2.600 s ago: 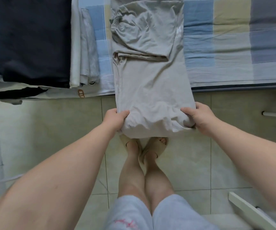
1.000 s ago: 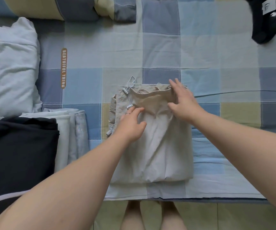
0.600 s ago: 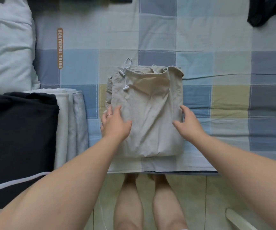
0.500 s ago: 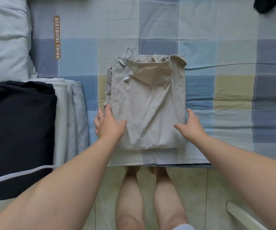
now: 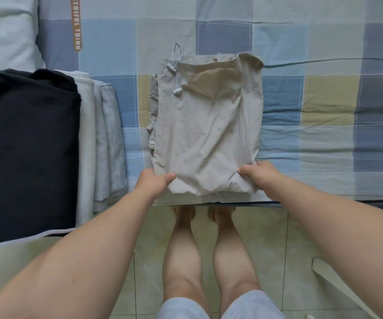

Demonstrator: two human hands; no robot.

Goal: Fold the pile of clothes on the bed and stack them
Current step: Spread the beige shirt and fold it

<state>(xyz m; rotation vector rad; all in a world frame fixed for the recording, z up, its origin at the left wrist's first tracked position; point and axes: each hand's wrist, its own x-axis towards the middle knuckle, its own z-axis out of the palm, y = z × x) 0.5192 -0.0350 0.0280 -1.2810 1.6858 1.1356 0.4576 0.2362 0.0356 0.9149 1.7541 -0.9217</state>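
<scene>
The folded beige drawstring garment [image 5: 206, 134] lies flat on the checked bed sheet [image 5: 324, 111], its near edge close to the edge of the bed in front of the person. The open, gathered end points away from them, and a pale drawstring [image 5: 177, 72] with white toggle ends trails over the far left corner. Some under-layers stick out a little along the left side of the fold.

The left hand [image 5: 152, 183] has the near left corner. Its grip is pinched on the cloth, thumb on top and the other fingers tucked out of sight below the edge. The right hand [image 5: 258, 177] takes the near right corner the same way, thumb lying across the top of the fabric and fingers curled under. Both forearms reach in from below, well apart.

To the left, beside the garment but not touching it, is a stack of folded clothes: a black piece [image 5: 24, 146] on top, with white and grey folded pieces [image 5: 103, 139] showing along its right side. Past the stack, a pale pillow [image 5: 4, 31] sits in the far left corner, and an orange label [image 5: 75, 21] with lettering is sewn into the sheet near it.

The person stands on a tiled floor [image 5: 278, 249], bare legs together and feet right at the bed's edge. A white slat [image 5: 337, 286] lies at an angle on the floor to their right.
</scene>
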